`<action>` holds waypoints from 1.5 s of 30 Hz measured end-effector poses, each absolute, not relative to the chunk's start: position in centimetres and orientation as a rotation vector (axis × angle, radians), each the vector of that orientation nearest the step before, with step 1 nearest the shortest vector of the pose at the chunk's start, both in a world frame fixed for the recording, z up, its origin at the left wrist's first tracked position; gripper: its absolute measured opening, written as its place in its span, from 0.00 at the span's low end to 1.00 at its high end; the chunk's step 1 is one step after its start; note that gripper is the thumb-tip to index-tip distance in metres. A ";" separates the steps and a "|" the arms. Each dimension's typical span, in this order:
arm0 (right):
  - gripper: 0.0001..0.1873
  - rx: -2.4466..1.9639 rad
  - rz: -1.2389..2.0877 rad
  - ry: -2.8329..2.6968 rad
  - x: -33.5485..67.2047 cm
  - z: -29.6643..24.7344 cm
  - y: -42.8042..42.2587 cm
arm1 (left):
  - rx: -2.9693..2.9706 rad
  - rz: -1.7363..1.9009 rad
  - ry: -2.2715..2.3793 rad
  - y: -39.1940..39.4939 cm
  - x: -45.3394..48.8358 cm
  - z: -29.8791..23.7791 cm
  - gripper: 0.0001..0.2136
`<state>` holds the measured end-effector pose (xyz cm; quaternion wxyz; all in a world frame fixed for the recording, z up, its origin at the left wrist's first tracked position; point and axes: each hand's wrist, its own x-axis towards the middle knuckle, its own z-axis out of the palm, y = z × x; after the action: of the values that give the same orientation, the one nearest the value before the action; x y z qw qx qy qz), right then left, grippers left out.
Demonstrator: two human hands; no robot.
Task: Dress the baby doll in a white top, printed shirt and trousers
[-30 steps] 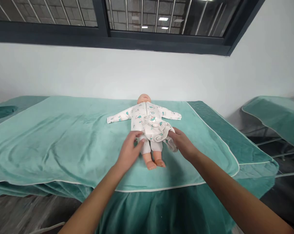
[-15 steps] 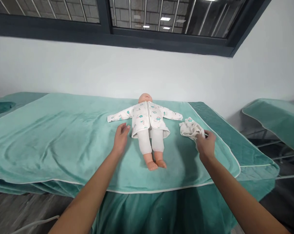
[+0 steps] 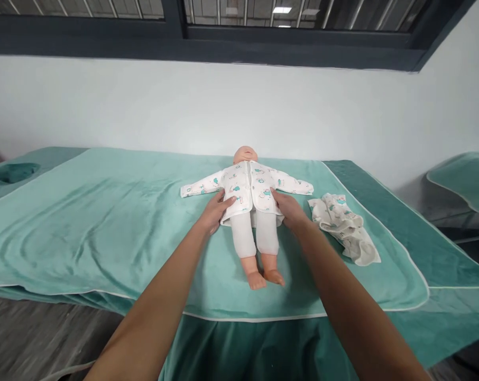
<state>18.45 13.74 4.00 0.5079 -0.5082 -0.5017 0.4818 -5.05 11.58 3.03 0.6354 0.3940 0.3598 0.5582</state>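
Note:
A baby doll (image 3: 246, 154) lies on its back, arms spread, in a white printed jacket (image 3: 239, 186) and white leggings (image 3: 242, 235); its feet are bare. At the jacket's left side my left hand (image 3: 215, 210) grips the cloth, thumb on top of the front. On the opposite side my right hand (image 3: 290, 207) holds the jacket's edge near the doll's waist, its fingers partly hidden. A crumpled white printed baby garment (image 3: 344, 225) lies to the right of my right hand, touched by neither hand.
A light green blanket (image 3: 104, 227) covers the bed, its pale-edged border near the front. Darker green bedding (image 3: 406, 227) shows on the right. Behind stands a white wall (image 3: 184, 106) under a dark window frame (image 3: 295, 50). Another green-covered bed (image 3: 467, 177) is at far right.
My right hand has let go of the crumpled garment, which now lies more spread out, and has moved left to the doll's jacket. My left hand has moved right onto the jacket.

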 end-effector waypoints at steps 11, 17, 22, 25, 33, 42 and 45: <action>0.16 -0.838 1.566 -0.975 18.8 3.3 14.5 | 0.931 1.277 0.720 14.9 -4.0 3.3 0.30; 0.20 -0.779 1.556 -0.993 18.6 3.3 14.3 | 0.958 1.272 0.679 16.4 -4.0 3.0 0.30; 0.20 -0.786 1.535 -0.975 18.5 3.1 14.4 | 0.980 1.396 0.821 16.7 -3.5 2.1 0.25; 0.21 -0.796 1.503 -0.946 18.5 3.1 14.0 | 1.133 1.503 1.045 16.5 -3.1 1.5 0.22; 0.33 -0.888 1.440 -0.846 19.4 2.4 9.3 | 1.321 1.585 1.429 15.0 -4.3 0.5 0.16; 0.30 -1.142 1.121 -0.934 18.9 2.1 4.6 | 1.328 1.597 1.519 12.9 -4.9 0.1 0.15; 0.27 -1.335 0.982 -1.055 18.4 2.7 5.6 | 1.333 1.594 1.509 12.6 -4.9 0.2 0.15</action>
<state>18.43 5.63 2.68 0.5551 -0.5651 -0.4467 0.4158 -4.91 12.64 0.20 0.2832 0.4978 0.5635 0.5953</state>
